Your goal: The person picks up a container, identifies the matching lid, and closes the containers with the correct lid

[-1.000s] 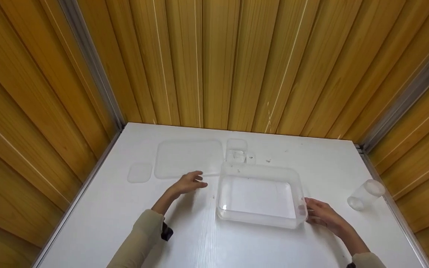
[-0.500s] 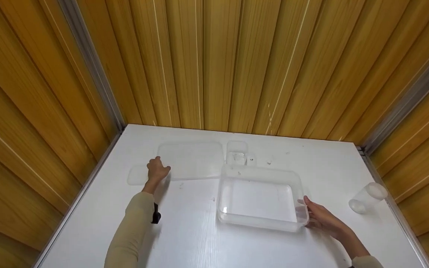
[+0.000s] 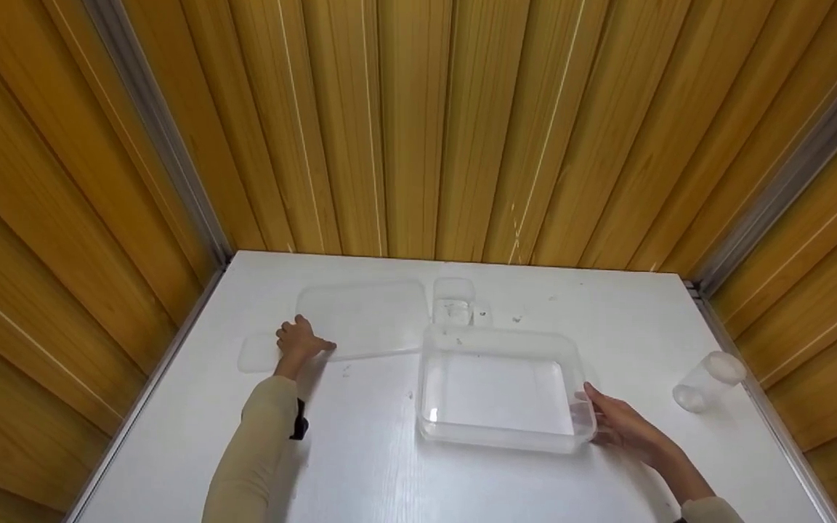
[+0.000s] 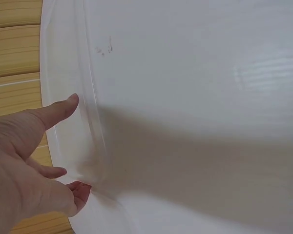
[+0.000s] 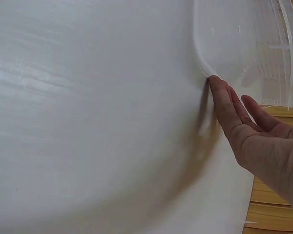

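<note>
A large clear rectangular lid (image 3: pixel 371 312) lies on the white table. My left hand (image 3: pixel 300 341) is at its near left corner, thumb and fingers spread. In the left wrist view, the hand (image 4: pixel 24 156) has its thumb straight beside the lid's edge (image 4: pixel 83 58) and lower fingers at the corner. A large clear plastic box (image 3: pixel 502 437) stands upright and uncovered to the right. At its right end, my right hand (image 3: pixel 625 428) touches the wall. The right wrist view shows the hand (image 5: pixel 263 139) with straight fingers against the box's lower corner (image 5: pixel 224 44).
A small clear lid (image 3: pixel 255 354) lies left of my left hand, partly covered by it. Small clear square containers (image 3: pixel 453 301) stand behind the box. A clear cylindrical jar (image 3: pixel 709 381) is near the table's right edge. Wood-patterned walls enclose the table.
My left hand has moved left from the lid's front edge to its near left corner. My right hand stays at the box's right end. The view has shifted slightly.
</note>
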`<state>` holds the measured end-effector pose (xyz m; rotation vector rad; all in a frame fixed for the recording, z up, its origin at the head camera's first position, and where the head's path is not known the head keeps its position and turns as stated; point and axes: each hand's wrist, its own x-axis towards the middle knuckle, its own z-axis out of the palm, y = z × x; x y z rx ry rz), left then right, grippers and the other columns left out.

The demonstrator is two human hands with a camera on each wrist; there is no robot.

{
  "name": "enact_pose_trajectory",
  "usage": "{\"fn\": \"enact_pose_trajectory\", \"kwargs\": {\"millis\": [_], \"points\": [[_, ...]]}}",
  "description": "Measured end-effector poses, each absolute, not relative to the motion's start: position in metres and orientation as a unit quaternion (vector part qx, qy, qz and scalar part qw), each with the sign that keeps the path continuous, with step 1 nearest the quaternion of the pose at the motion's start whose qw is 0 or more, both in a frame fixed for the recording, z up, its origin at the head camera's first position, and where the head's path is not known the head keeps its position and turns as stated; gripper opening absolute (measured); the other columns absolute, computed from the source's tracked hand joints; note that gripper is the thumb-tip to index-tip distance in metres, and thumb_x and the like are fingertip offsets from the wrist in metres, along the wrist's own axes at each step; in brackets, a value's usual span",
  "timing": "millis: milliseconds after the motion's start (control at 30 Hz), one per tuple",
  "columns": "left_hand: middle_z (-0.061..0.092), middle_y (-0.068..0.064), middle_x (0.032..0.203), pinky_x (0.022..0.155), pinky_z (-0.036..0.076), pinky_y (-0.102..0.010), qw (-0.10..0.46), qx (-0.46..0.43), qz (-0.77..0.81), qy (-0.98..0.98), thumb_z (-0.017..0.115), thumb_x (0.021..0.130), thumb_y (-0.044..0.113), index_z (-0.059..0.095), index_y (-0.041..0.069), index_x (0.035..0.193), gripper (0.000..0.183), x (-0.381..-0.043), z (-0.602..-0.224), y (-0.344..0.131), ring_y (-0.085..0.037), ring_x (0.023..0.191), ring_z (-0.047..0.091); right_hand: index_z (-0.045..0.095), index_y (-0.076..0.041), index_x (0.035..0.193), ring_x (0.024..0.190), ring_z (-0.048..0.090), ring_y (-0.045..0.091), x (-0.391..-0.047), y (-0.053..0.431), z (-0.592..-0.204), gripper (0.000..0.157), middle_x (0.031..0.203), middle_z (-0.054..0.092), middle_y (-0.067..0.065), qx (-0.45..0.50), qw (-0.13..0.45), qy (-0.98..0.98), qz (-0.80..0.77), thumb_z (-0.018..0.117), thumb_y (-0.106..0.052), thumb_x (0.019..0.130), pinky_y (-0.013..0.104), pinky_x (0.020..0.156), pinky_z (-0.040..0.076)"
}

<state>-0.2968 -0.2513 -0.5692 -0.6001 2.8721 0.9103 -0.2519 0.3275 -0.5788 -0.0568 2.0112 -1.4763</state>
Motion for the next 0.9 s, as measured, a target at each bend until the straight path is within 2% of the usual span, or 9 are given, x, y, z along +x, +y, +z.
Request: {"fn": "enact_pose_trajectory", "kwargs": {"millis": [167, 300, 367, 433, 533, 600, 667, 800, 900], "points": [[0.031, -0.046, 0.140, 0.110, 0.040, -0.061, 0.026, -0.210, 0.345, 0.914, 0.083, 0.082, 0.016, 0.022, -0.017, 0.146, 0.095, -0.289, -0.565, -0.262, -0.059, 0.133, 0.036, 0.014, 0.013, 0.157, 0.143, 0.044, 0.047, -0.250, 0.322, -0.582, 0.088, 0.159, 0.029, 0.038, -0.022, 0.317, 0.758, -0.569, 0.028, -0.058, 0.108, 0.050, 0.111, 0.048], [0.023, -0.047, 0.149, 0.117, 0.036, -0.058, 0.027, -0.214, 0.410, 0.886, 0.076, 0.086, 0.006, 0.013, -0.018, 0.152, 0.095, -0.287, -0.551, -0.270, -0.059, 0.139, 0.034, 0.016, 0.013, 0.157, 0.143, 0.045, 0.045, -0.249, 0.323, -0.582, 0.087, 0.159, 0.030, 0.037, -0.018, 0.312, 0.754, -0.577, 0.030, -0.057, 0.108, 0.048, 0.111, 0.049], [0.026, -0.044, 0.152, 0.119, 0.037, -0.055, 0.048, -0.216, 0.442, 0.869, 0.072, 0.089, 0.006, 0.013, -0.018, 0.153, 0.090, -0.288, -0.542, -0.270, -0.054, 0.139, 0.040, 0.016, 0.013, 0.157, 0.143, 0.045, 0.044, -0.248, 0.326, -0.581, 0.087, 0.158, 0.031, 0.037, -0.013, 0.309, 0.753, -0.580, 0.031, -0.058, 0.108, 0.047, 0.111, 0.049], [0.034, -0.040, 0.153, 0.115, 0.043, -0.049, 0.076, -0.219, 0.474, 0.849, 0.069, 0.093, 0.008, 0.017, -0.017, 0.154, 0.084, -0.288, -0.534, -0.271, -0.047, 0.133, 0.051, 0.016, 0.014, 0.157, 0.143, 0.045, 0.044, -0.248, 0.329, -0.580, 0.088, 0.159, 0.031, 0.036, -0.008, 0.307, 0.753, -0.582, 0.031, -0.058, 0.108, 0.046, 0.111, 0.049], [0.050, -0.031, 0.139, 0.097, 0.056, -0.037, 0.118, -0.223, 0.527, 0.812, 0.067, 0.095, 0.008, 0.026, -0.017, 0.150, 0.074, -0.288, -0.524, -0.273, -0.029, 0.104, 0.066, 0.016, 0.013, 0.157, 0.142, 0.048, 0.042, -0.248, 0.330, -0.580, 0.088, 0.159, 0.031, 0.036, -0.005, 0.306, 0.754, -0.581, 0.031, -0.058, 0.108, 0.044, 0.110, 0.050], [0.057, -0.022, 0.124, 0.084, 0.059, -0.029, 0.137, -0.226, 0.558, 0.786, 0.069, 0.094, 0.007, 0.031, -0.015, 0.147, 0.068, -0.289, -0.517, -0.275, -0.018, 0.087, 0.066, 0.016, 0.013, 0.157, 0.140, 0.051, 0.038, -0.248, 0.330, -0.580, 0.088, 0.158, 0.033, 0.035, -0.005, 0.304, 0.756, -0.580, 0.031, -0.058, 0.108, 0.041, 0.108, 0.052], [0.062, -0.013, 0.109, 0.076, 0.059, -0.024, 0.148, -0.224, 0.583, 0.767, 0.070, 0.094, 0.004, 0.033, -0.014, 0.145, 0.066, -0.288, -0.509, -0.278, -0.011, 0.078, 0.065, 0.018, 0.013, 0.156, 0.137, 0.055, 0.035, -0.248, 0.328, -0.580, 0.088, 0.157, 0.036, 0.035, -0.007, 0.302, 0.757, -0.579, 0.031, -0.058, 0.108, 0.040, 0.105, 0.054], [0.070, -0.002, 0.088, 0.069, 0.060, -0.022, 0.133, -0.207, 0.603, 0.759, 0.071, 0.092, 0.003, 0.039, -0.009, 0.142, 0.061, -0.282, -0.486, -0.278, -0.009, 0.071, 0.070, 0.017, 0.012, 0.157, 0.135, 0.057, 0.034, -0.248, 0.324, -0.580, 0.087, 0.157, 0.036, 0.036, -0.009, 0.300, 0.761, -0.576, 0.030, -0.059, 0.108, 0.039, 0.103, 0.055], [0.076, -0.008, 0.087, 0.070, 0.062, -0.025, 0.076, -0.172, 0.591, 0.784, 0.071, 0.091, 0.001, 0.047, -0.005, 0.133, 0.049, -0.274, -0.464, -0.264, -0.012, 0.072, 0.073, 0.014, 0.011, 0.158, 0.137, 0.054, 0.040, -0.246, 0.325, -0.579, 0.087, 0.156, 0.034, 0.038, -0.007, 0.295, 0.769, -0.568, 0.029, -0.059, 0.108, 0.041, 0.104, 0.054]]}}
